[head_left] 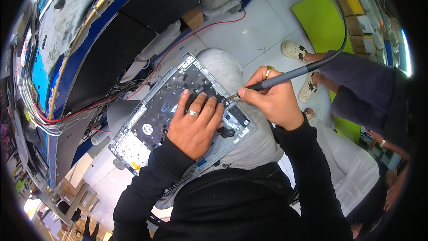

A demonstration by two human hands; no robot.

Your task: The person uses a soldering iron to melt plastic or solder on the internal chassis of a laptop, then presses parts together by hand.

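A laptop's top case (154,105), its inner side up and lined with black film, lies slanted across my lap. My left hand (196,122) rests flat on the film, fingers stretched out and a ring on one of them. In my right hand (276,100) is a soldering iron (285,79) with a grey and black handle, pinched near its front. Its thin metal tip meets the case by the right edge, just beyond my left fingertips; the exact contact spot is too small to make out. A small black speaker-like part (238,114) sits in the case's right corner.
The iron's cable (345,22) arches up to the right. A cluttered workbench (67,31) stands at left, with bundled wires (42,120) at its edge. A red cable (196,32) crosses the tiled floor. Other people are at right, one with cream clogs (293,50) near a green panel (314,20).
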